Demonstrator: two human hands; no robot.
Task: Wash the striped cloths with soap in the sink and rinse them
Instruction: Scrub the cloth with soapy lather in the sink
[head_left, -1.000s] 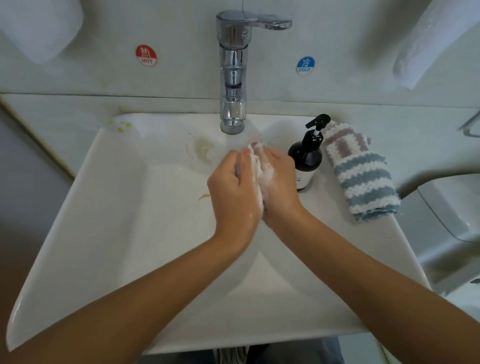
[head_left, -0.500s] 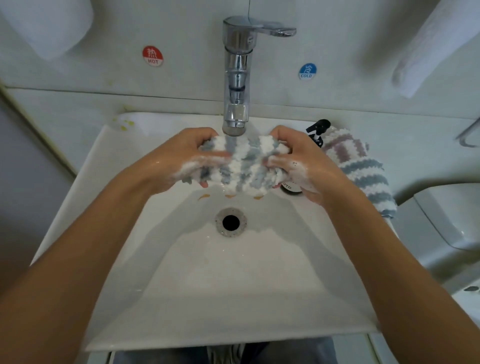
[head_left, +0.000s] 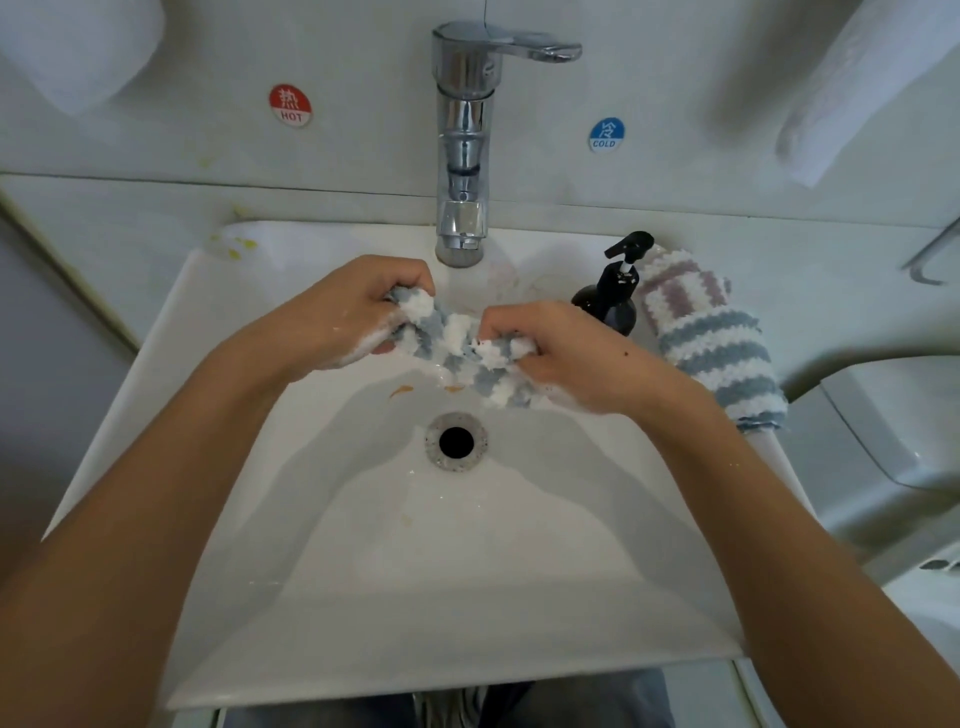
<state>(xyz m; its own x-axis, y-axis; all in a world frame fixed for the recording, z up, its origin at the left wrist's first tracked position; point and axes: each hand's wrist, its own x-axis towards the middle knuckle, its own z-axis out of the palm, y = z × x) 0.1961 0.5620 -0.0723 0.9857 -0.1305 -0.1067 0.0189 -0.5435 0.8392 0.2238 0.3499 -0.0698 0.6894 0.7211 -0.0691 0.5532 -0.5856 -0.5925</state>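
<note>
Two bare hands over a white sink (head_left: 156, 374), just under the shiny tap (head_left: 462, 156)

Left hand (head_left: 343, 317) with fingers curled tight on one end of a wet grey and white striped cloth (head_left: 462, 348)

Right hand (head_left: 561, 353) with fingers curled tight on the other end, a bit lower and nearer

Cloth bunched and pulled between the two hands, up off the sink floor, above the round drain (head_left: 456, 441)

White soap foam on the cloth and on both hands

Small orange marks on the sink floor just under the cloth

Black soap pump bottle (head_left: 613, 296) upright on the sink edge, just behind the right hand

Second striped cloth (head_left: 711, 338) flat on the right side of the sink edge, touching the bottle or just beside it, hard to tell which; pink stripes at the far end, grey stripes nearer

Red HOT sticker (head_left: 291, 105) on the wall left of the tap, blue COLD sticker (head_left: 607, 135) on the right

Hard to tell if any water comes from the tap
</note>
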